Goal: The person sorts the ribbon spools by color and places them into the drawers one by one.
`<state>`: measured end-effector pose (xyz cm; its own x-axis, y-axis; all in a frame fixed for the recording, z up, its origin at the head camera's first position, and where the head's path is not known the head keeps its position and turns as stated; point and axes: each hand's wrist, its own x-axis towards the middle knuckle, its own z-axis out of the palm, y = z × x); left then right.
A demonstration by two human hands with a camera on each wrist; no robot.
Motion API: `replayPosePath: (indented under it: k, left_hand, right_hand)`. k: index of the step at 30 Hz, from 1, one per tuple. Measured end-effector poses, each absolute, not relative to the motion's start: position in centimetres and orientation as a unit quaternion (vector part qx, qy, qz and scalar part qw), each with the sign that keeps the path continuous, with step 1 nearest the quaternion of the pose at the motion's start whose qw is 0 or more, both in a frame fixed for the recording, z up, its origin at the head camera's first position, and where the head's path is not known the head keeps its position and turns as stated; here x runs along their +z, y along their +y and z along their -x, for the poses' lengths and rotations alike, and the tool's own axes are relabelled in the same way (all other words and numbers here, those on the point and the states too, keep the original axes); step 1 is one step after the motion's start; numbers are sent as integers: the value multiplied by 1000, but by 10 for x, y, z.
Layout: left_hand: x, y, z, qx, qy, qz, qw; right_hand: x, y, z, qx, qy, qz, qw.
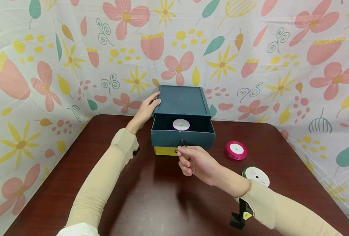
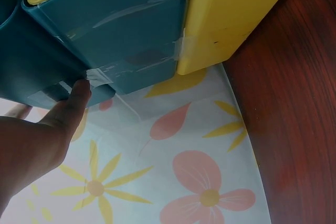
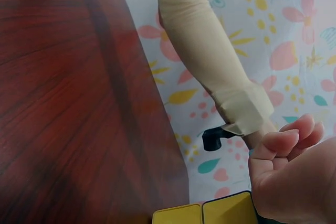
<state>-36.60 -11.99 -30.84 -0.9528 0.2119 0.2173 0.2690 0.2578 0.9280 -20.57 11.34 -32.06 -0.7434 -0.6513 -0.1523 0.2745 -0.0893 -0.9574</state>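
A dark blue drawer box [image 1: 180, 100] stands at the back of the table, its top drawer [image 1: 165, 139] pulled out toward me. Inside the drawer lies a ribbon spool [image 1: 181, 124] with a white face and a purple edge. My right hand [image 1: 196, 162] pinches the small dark loop pull [image 1: 181, 142] on the drawer front between thumb and finger, other fingers curled. Against the box's left upper side rests my left hand [image 1: 146, 108]. In the left wrist view, extended fingers of the left hand [image 2: 39, 142] touch the blue side wall. A yellow lower drawer [image 1: 164, 150] sits underneath.
A pink ribbon spool [image 1: 236, 150] lies on the brown table [image 1: 151, 200] right of the box. Closer to me, a green-edged spool [image 1: 256, 176] lies beside my right forearm. Behind the table hangs a flowered cloth [image 1: 180, 42].
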Motion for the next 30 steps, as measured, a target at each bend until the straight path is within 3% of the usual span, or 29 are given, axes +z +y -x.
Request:
replayPosePath:
  k: [30]
  left_hand:
    - [-309,-121,365,-585,-796,156,25]
  right_hand:
    - [-319,108,227,-728,597,136,307]
